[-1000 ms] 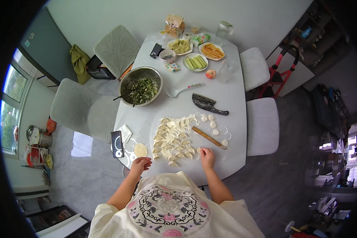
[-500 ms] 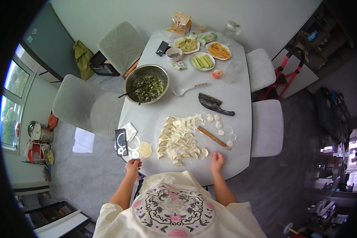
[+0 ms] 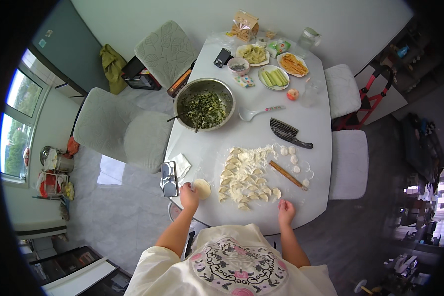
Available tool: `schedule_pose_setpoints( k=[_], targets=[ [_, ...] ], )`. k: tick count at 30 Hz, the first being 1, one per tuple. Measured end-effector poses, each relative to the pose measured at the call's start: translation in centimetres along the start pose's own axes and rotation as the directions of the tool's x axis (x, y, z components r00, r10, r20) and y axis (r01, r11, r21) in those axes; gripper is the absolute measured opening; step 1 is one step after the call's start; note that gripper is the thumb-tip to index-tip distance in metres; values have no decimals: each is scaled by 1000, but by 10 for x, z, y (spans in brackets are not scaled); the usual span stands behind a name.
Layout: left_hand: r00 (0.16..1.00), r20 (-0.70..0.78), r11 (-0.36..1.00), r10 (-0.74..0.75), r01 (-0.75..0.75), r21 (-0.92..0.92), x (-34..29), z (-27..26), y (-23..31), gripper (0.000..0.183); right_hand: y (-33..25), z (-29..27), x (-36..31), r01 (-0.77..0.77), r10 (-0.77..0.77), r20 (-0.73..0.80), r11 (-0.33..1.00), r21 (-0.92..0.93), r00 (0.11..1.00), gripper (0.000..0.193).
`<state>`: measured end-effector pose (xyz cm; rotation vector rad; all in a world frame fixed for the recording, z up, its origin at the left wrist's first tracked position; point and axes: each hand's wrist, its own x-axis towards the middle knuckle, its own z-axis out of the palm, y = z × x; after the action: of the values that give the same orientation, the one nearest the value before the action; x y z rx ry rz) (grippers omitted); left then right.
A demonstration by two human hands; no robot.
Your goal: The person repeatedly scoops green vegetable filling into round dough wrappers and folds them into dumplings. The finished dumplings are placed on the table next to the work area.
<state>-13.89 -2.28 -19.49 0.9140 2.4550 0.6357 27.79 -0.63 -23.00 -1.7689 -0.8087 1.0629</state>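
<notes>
My left hand (image 3: 189,195) is at the near left of the table, its fingers closed at the left edge of a round dough wrapper (image 3: 202,189) that lies on the tabletop. My right hand (image 3: 286,212) rests by the near edge with curled fingers, and nothing shows in it. Between the hands, several folded dumplings (image 3: 242,180) lie in rows on scattered flour. A wooden rolling pin (image 3: 288,175) lies to their right, beside several small dough balls (image 3: 294,159). Just left of my left hand is a dark phone (image 3: 169,179) on the table's edge.
A steel bowl of chopped green filling (image 3: 204,104) stands farther back. Nearby are a white ladle (image 3: 251,114) and a black cleaver (image 3: 288,133). Plates of food (image 3: 273,77), a glass jug (image 3: 309,38) and an apple (image 3: 292,94) stand at the back. Chairs (image 3: 349,163) flank the table.
My left hand has moved right and forward from beside the phone to the dough wrapper. My right hand stays curled near the table edge. The whole view has shifted.
</notes>
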Motion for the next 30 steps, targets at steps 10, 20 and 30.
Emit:
schedule_pose_setpoints(
  k=[10,20,30],
  targets=[
    [969,229,988,-94,120,-101,22,5,-9,38,-62,64,-26,220,-218,30,969,-112,976,19],
    [977,156,988,144,-152,38,20,-7,20,25,-137,240,-76,784,-421,761,594,-180,494,12],
    [855,440,854,276,-8,-520,38,-13,-1,12,-114,278,-70,790,-271,827,537,-296,493,25]
  ],
)
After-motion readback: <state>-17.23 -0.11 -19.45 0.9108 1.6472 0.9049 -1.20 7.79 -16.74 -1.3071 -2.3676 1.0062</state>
